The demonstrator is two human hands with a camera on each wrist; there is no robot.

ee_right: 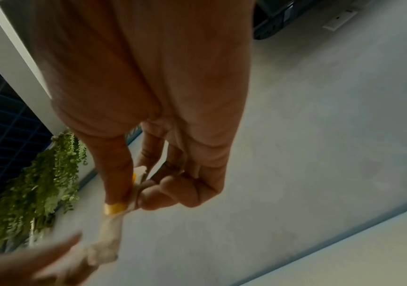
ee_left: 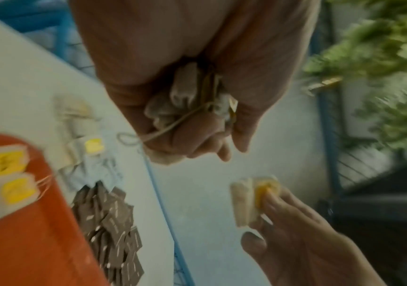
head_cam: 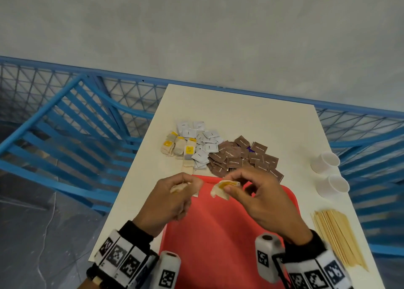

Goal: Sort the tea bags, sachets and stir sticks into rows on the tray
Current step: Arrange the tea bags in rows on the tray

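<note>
Both hands hover over the far edge of the red tray (head_cam: pixel 218 234). My left hand (head_cam: pixel 175 197) grips a bunch of tea bags (ee_left: pixel 185 96) with strings trailing from the fist. My right hand (head_cam: pixel 251 192) pinches one tea bag (head_cam: pixel 220 189) with a yellow tag between thumb and fingers; the same tea bag (ee_left: pixel 254 197) shows in the left wrist view. Two tea bags with yellow tags (ee_left: pixel 6 178) lie on the tray's corner. Beyond the tray sit loose tea bags (head_cam: pixel 179 146), white sachets (head_cam: pixel 201 142) and brown sachets (head_cam: pixel 242 157). Stir sticks (head_cam: pixel 338 236) lie right of the tray.
Two white paper cups (head_cam: pixel 328 173) stand near the table's (head_cam: pixel 240 109) right edge. A blue mesh fence (head_cam: pixel 65 118) runs behind and around the table. Hanging green plants (ee_right: pixel 38 183) show in the wrist views.
</note>
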